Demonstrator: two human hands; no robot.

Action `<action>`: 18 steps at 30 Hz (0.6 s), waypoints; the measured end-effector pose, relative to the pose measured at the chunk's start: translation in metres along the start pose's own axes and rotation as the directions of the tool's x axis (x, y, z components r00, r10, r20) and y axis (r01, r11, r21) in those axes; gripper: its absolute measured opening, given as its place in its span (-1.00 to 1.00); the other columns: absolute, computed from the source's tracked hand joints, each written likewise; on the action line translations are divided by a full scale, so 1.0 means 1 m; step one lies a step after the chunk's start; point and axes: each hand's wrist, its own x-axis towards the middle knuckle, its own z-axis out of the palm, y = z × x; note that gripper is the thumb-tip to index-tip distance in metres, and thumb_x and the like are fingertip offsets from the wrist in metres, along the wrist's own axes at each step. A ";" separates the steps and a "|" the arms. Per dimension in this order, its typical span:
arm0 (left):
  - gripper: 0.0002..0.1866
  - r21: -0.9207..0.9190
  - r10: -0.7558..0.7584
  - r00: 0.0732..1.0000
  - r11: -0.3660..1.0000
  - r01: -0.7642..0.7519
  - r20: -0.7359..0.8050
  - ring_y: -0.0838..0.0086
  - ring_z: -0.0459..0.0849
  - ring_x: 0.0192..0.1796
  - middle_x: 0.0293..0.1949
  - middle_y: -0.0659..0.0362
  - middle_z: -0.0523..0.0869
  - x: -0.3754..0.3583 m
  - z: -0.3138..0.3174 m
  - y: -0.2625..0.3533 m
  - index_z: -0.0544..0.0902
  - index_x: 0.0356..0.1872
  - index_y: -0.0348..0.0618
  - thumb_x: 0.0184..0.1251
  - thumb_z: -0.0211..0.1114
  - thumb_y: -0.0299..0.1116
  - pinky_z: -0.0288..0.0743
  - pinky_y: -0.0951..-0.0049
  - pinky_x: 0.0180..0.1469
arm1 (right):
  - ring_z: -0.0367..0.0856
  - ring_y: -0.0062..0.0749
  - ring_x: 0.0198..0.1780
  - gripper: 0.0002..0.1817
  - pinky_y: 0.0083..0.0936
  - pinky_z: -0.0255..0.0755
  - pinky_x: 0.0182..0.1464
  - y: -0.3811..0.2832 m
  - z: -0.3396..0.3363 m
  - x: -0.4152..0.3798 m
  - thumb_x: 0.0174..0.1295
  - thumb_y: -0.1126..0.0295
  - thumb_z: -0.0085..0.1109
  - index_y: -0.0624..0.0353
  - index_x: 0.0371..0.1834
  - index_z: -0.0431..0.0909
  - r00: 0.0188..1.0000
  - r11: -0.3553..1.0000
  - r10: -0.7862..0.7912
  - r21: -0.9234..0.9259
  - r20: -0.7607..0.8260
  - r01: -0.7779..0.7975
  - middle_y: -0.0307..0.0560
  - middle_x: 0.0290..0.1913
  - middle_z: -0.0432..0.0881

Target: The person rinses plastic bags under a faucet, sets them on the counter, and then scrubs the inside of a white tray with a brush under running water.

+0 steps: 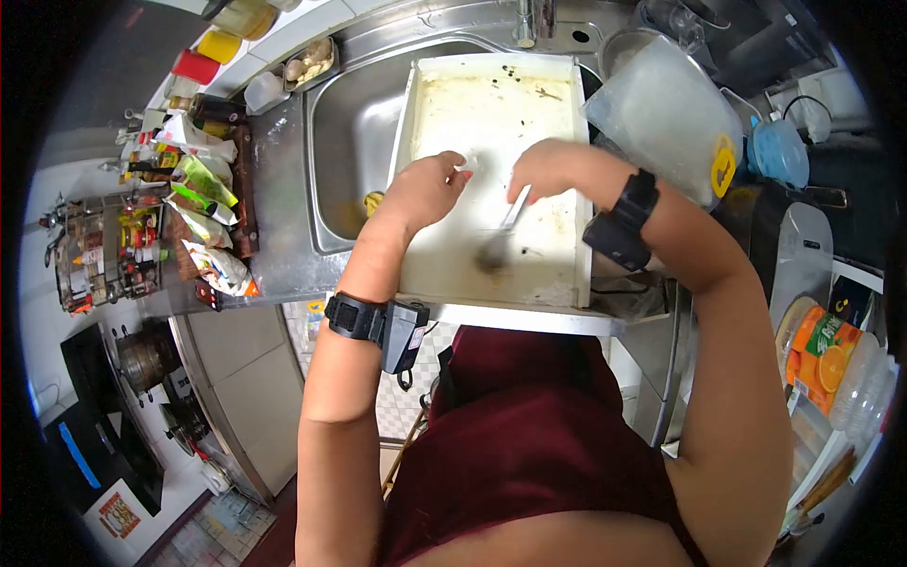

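Note:
A shallow white drawer-like tray [493, 87] lies across the sink, its inside marked with yellowish stains and dark specks. My right hand [548, 170] is closed around the pale handle of a brush [511, 212]. The brush's dark head is blurred by motion, low over the tray floor. Over the tray's left side is my left hand [430, 192], its fingers loosely bent and apart with nothing held in them.
The steel sink [351, 123] shows to the left of the tray. Food packets [205, 189] crowd the left counter. At the right are a translucent plastic sheet or board [661, 118], a blue container [780, 151] and an orange-labelled bottle [827, 354]. The faucet [535, 21] stands behind.

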 end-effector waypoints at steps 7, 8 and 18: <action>-0.67 -0.083 0.003 1.000 0.997 -0.002 0.009 0.11 0.63 -0.14 -0.24 -0.09 0.66 0.003 0.012 0.010 0.57 -0.07 -0.21 0.26 0.12 -0.22 0.47 0.28 -0.06 | 0.57 -0.25 -0.08 -0.60 -0.30 0.44 -0.11 -0.041 0.019 0.013 0.09 0.35 0.12 -0.26 0.04 0.52 0.995 0.996 0.026 0.080 0.101 -0.034 -0.22 -0.12 0.63; -0.67 -0.085 -0.003 1.000 0.996 0.004 0.011 0.12 0.63 -0.14 -0.24 -0.09 0.66 0.003 0.015 0.011 0.57 -0.07 -0.21 0.26 0.12 -0.22 0.47 0.28 -0.05 | 0.59 -0.28 -0.12 -0.60 -0.31 0.44 -0.14 -0.032 0.019 0.005 0.05 0.39 0.13 -0.27 0.00 0.55 0.995 1.000 -0.009 0.023 0.101 0.006 -0.26 -0.17 0.65; -0.61 -0.102 -0.099 0.991 0.989 0.109 0.093 0.21 0.63 -0.11 -0.21 -0.07 0.66 0.010 0.025 -0.021 0.55 -0.05 -0.27 0.30 0.13 -0.13 0.45 0.36 -0.04 | 0.63 -0.34 -0.25 -0.77 -0.37 0.46 -0.28 0.078 -0.012 0.004 -0.04 0.41 0.20 -0.15 -0.28 0.68 0.961 0.958 0.277 -0.073 -0.008 -0.277 -0.24 -0.34 0.68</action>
